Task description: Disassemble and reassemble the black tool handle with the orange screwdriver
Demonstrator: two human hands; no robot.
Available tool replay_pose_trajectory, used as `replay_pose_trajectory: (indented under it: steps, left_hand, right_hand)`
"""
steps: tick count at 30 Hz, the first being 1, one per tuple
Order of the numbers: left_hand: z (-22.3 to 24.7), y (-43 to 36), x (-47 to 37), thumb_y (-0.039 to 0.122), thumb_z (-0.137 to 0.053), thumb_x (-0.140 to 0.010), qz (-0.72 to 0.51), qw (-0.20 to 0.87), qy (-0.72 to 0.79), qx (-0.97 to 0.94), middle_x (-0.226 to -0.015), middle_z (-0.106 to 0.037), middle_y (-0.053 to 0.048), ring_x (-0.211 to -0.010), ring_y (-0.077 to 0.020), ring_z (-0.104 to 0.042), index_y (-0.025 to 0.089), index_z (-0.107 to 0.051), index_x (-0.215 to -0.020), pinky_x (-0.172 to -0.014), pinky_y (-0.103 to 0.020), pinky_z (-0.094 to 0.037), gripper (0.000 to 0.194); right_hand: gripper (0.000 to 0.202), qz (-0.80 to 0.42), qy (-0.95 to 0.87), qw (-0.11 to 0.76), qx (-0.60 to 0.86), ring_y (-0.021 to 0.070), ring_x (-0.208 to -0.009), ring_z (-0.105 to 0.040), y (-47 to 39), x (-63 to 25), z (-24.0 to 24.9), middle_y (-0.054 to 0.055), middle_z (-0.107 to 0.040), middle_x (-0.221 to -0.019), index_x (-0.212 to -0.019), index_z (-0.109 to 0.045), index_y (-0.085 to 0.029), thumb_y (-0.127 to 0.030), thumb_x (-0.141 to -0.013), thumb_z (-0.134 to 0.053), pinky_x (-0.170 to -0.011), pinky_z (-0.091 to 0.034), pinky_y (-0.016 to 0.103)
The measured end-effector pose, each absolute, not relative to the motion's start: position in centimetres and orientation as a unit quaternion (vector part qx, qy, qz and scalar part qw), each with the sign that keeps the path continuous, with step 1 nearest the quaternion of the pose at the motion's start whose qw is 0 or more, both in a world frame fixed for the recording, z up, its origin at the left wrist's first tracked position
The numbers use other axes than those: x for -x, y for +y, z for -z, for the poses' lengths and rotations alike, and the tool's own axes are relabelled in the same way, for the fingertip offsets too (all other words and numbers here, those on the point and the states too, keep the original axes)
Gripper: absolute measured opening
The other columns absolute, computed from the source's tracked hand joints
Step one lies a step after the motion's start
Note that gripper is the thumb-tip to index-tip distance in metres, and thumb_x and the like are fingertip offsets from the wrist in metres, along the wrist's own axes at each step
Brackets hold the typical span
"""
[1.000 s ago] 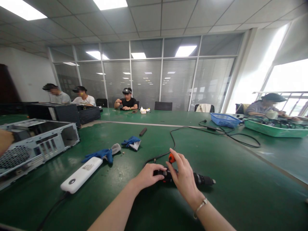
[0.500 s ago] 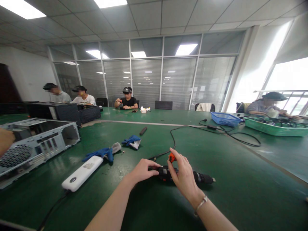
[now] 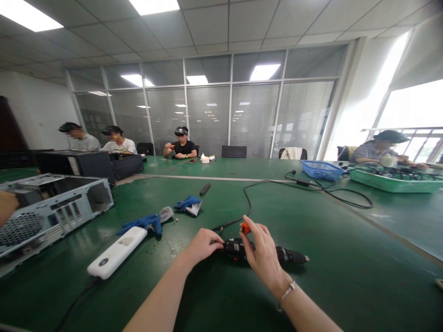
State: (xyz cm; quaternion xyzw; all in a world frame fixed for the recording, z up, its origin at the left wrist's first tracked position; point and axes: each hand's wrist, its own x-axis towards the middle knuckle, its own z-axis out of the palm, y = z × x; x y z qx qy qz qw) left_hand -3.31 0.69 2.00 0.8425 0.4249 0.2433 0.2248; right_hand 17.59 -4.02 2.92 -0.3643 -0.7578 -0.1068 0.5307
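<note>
On the green table [image 3: 221,295] lies a black corded tool that looks like an electric screwdriver [image 3: 290,256], its tip pointing right. My left hand [image 3: 204,244] is closed at the tool's left end, thumb and fingers pinched together where the black cord [image 3: 230,223] runs close by. Over the middle of the tool is my right hand [image 3: 261,249], hiding part of its body. Between the right thumb and fingertips I pinch a small orange-and-black piece [image 3: 245,228]; the rest of it is covered by the fingers.
Left lie a white power bank-like block [image 3: 117,252], blue-grey gloves [image 3: 157,221] and an open computer case [image 3: 58,216], a person's hand [image 3: 7,206] beside it. A dark bar [image 3: 205,189] lies ahead. Blue [image 3: 321,170] and green baskets [image 3: 394,182] stand right. Several people sit around.
My left hand has shifted slightly left along the tool, its thumb and fingers drawing together at the end. My right hand keeps its pinch on the orange-and-black piece. The view has turned slightly.
</note>
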Motion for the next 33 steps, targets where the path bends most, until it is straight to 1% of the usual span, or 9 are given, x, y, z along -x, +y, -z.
replay_pose_trajectory:
  steps: [2, 5, 8, 15, 28, 33]
  left_hand:
    - [-1.8, 0.7, 3.2, 0.022, -0.062, -0.082, -0.248, 0.206, 0.414, -0.851, -0.089, -0.075, -0.003, -0.083, -0.0178, -0.067, 0.020, -0.076, -0.090, -0.080, -0.024, -0.046, 0.016]
    - [-1.4, 0.5, 2.8, 0.024, -0.060, -0.084, -0.249, 0.192, 0.400, -0.861, -0.090, -0.075, -0.002, -0.085, -0.0181, -0.067, 0.022, -0.075, -0.091, -0.082, -0.025, -0.046, 0.017]
    - [-1.0, 0.4, 2.1, 0.026, -0.060, -0.086, -0.253, 0.190, 0.390, -0.865, -0.091, -0.075, -0.002, -0.085, -0.0178, -0.067, 0.022, -0.075, -0.092, -0.082, -0.024, -0.046, 0.017]
    - [-0.5, 0.2, 1.3, 0.025, -0.060, -0.087, -0.267, 0.189, 0.376, -0.867, -0.089, -0.075, -0.001, -0.084, -0.0173, -0.067, 0.023, -0.075, -0.091, -0.078, -0.023, -0.046, 0.017]
    - [0.0, 0.4, 1.4, 0.026, -0.062, -0.086, -0.273, 0.184, 0.386, -0.862, -0.091, -0.075, -0.001, -0.085, -0.0172, -0.067, 0.022, -0.075, -0.094, -0.079, -0.022, -0.046, 0.016]
    - [-0.1, 0.5, 1.4, 0.025, -0.060, -0.087, -0.275, 0.194, 0.375, -0.864, -0.090, -0.075, -0.001, -0.083, -0.0164, -0.068, 0.021, -0.075, -0.092, -0.079, -0.022, -0.046, 0.016]
  right_hand:
    - [0.053, 0.098, -0.744, 0.572, 0.330, 0.0214, -0.094, -0.062, -4.1, -17.6, -2.7, 0.009, -0.063, -0.105, -0.139, -0.033, -0.025, -0.011, -0.090, -0.049, -0.084, -0.052, 0.044]
    - [0.057, 0.043, -0.707, 0.644, 0.290, 0.0207, -0.095, -0.064, -4.3, -17.4, -2.3, 0.009, -0.062, -0.106, -0.138, -0.033, -0.026, -0.008, -0.087, -0.052, -0.082, -0.055, 0.043]
    - [0.055, -0.003, -0.686, 0.669, 0.285, 0.0201, -0.094, -0.066, -4.3, -17.0, -2.0, 0.009, -0.062, -0.108, -0.136, -0.034, -0.026, -0.009, -0.087, -0.053, -0.081, -0.056, 0.042]
    - [0.047, -0.012, -0.721, 0.612, 0.324, 0.0192, -0.093, -0.067, -4.1, -16.6, -1.1, 0.008, -0.065, -0.106, -0.134, -0.039, -0.024, -0.013, -0.089, -0.052, -0.081, -0.057, 0.039]
    - [0.049, 0.012, -0.723, 0.596, 0.350, 0.0185, -0.093, -0.066, -3.8, -17.1, -1.1, 0.008, -0.065, -0.107, -0.136, -0.037, -0.023, -0.016, -0.090, -0.053, -0.084, -0.055, 0.038]
    - [0.047, 0.030, -0.769, 0.547, 0.330, 0.0192, -0.096, -0.064, -4.0, -17.0, -1.5, 0.007, -0.065, -0.107, -0.136, -0.038, -0.024, -0.016, -0.091, -0.050, -0.085, -0.054, 0.038]
